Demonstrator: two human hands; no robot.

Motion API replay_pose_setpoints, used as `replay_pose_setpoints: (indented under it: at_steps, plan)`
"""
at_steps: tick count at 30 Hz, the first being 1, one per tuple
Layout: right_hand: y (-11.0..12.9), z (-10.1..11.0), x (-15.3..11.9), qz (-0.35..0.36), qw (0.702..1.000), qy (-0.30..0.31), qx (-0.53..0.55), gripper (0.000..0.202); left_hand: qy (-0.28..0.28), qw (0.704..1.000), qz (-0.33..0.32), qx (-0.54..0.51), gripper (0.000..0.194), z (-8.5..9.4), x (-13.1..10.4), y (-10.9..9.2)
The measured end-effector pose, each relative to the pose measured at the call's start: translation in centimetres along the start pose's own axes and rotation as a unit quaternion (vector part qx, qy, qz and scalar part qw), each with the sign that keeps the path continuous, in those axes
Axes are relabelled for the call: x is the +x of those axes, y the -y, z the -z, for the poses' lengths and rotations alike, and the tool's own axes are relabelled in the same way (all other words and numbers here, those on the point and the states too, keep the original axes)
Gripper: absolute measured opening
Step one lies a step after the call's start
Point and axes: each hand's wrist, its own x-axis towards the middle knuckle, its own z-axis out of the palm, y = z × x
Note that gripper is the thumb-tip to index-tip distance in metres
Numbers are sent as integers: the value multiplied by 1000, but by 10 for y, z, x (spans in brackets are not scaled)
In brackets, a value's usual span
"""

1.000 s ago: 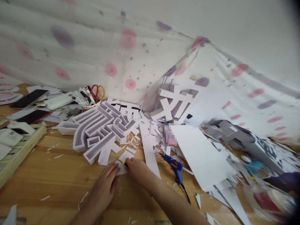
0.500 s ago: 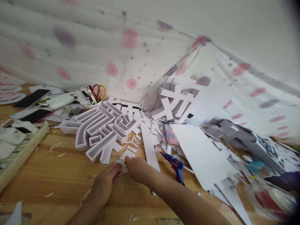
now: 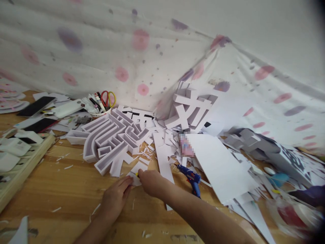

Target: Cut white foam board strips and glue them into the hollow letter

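My right hand (image 3: 153, 183) is closed around a small yellow craft knife (image 3: 137, 175); its thin dark tip points left, and most of the tool is hidden in my fist. Under that tip lies a small white foam board piece (image 3: 138, 167) on the wooden table. My left hand (image 3: 115, 197) has its fingers together on the piece's left edge, gripping it against the tabletop. Just beyond stands a hollow white letter form (image 3: 101, 135) with upright strip walls, its lower end close to my hands.
A blue glue gun (image 3: 190, 178) lies right of my hands, beside a large white board (image 3: 220, 166). Offcuts (image 3: 147, 152) litter the middle. Behind are a cup of pens (image 3: 99, 113) with scissors (image 3: 108, 98) and a standing white letter form (image 3: 189, 108). A wooden-edged rack (image 3: 27, 169) sits left.
The view has shifted slightly. The knife and my right hand stay at the white piece with hardly any movement, and my left hand keeps its place on it.
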Motion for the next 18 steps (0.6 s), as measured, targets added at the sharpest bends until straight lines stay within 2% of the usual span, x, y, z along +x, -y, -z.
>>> replay_pose_setpoints:
  at_steps: [11, 18]
  plan:
    - [-6, -1, -7, 7, 1000, 17, -1, 26, -5, 999, -30, 37, 21, -1, -1, 2]
    - [-10, -8, -9, 12, 1000, 17, -2, 29, -60, 994, -75, 59, 20, -5, -2, 4]
